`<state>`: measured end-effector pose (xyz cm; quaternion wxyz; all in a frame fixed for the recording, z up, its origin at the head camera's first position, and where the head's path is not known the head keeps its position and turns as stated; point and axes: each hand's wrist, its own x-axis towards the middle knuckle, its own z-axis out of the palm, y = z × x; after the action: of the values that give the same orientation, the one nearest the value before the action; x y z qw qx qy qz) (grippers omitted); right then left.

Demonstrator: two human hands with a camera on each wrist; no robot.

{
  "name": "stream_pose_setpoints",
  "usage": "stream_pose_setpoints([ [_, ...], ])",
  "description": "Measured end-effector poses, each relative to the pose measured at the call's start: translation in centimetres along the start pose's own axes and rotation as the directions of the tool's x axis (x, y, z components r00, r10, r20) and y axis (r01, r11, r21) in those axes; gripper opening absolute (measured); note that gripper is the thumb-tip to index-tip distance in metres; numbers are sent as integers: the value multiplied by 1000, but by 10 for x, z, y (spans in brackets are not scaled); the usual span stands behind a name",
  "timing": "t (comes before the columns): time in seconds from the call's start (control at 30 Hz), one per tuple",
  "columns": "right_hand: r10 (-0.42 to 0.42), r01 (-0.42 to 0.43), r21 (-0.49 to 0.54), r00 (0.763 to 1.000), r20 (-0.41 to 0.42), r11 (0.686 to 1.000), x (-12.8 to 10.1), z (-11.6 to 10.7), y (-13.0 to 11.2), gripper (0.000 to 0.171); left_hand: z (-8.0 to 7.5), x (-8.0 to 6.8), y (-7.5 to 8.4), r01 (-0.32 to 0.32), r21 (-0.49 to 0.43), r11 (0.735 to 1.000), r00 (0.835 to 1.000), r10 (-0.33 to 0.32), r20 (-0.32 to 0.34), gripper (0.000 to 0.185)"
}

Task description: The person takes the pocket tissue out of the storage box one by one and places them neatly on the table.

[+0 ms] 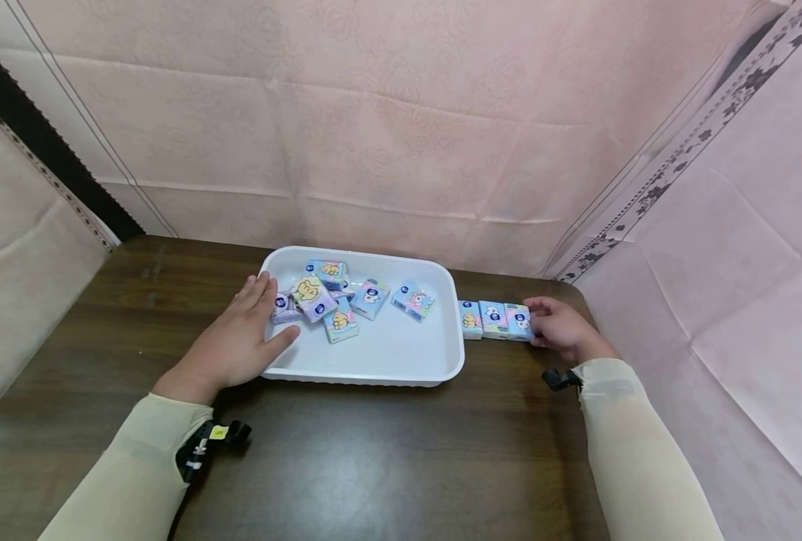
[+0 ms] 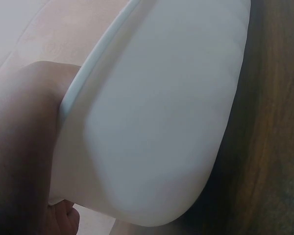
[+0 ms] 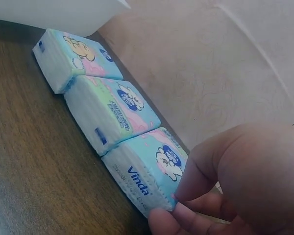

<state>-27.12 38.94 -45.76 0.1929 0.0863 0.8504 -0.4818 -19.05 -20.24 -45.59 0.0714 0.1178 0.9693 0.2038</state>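
A: Where is the left hand (image 1: pixel 228 342)?

B: Left of the frame's centre, laid over the left rim of the white tray (image 1: pixel 401 353), its fingers straight and its thumb stretched out.

A: What lies in the tray?

B: Small tissue packs (image 1: pixel 314 297), several overlapping in a heap towards its left side, and one apart towards its right.

A: And the right hand (image 1: pixel 566 329)?

B: Right of the frame's centre, fingers bent, pinching the outer end of the end pack (image 1: pixel 519 322). That one finishes a row just right of the tray, against the middle pack (image 1: pixel 493 319); the first pack (image 1: pixel 470 320) sits nearest the rim.

A: What carries everything?

B: A brown worktop (image 1: pixel 387 458), with a pale pink cloth (image 1: pixel 387 135) hanging across the upper frame.
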Motion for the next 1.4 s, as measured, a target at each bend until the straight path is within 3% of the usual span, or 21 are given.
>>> stream_pose_setpoints([
  [0.7, 9, -9, 24, 1000, -1, 1000, -2, 5, 8, 75, 2, -1, -4, 9, 0, 1000, 1000, -9, -4, 108],
  [0.9, 34, -43, -100, 995, -92, 994, -5, 9, 2, 67, 1, -1, -2, 3, 0, 1000, 1000, -3, -4, 113],
  [1.07, 43, -85, -230, 982, -183, 970, -10, 13, -10, 73, 1, -1, -2, 3, 2, 1000, 1000, -3, -6, 113],
  [1.2, -1, -73, -315, 973, -229, 946, -15, 15, -22, 75, 2, -1, -2, 8, -2, 1000, 1000, -8, -3, 112],
  [1.4, -88, -11, -388, 967, -237, 922, -24, 21, -42, 71, 2, 0, -2, 4, -2, 1000, 1000, -4, -7, 109],
])
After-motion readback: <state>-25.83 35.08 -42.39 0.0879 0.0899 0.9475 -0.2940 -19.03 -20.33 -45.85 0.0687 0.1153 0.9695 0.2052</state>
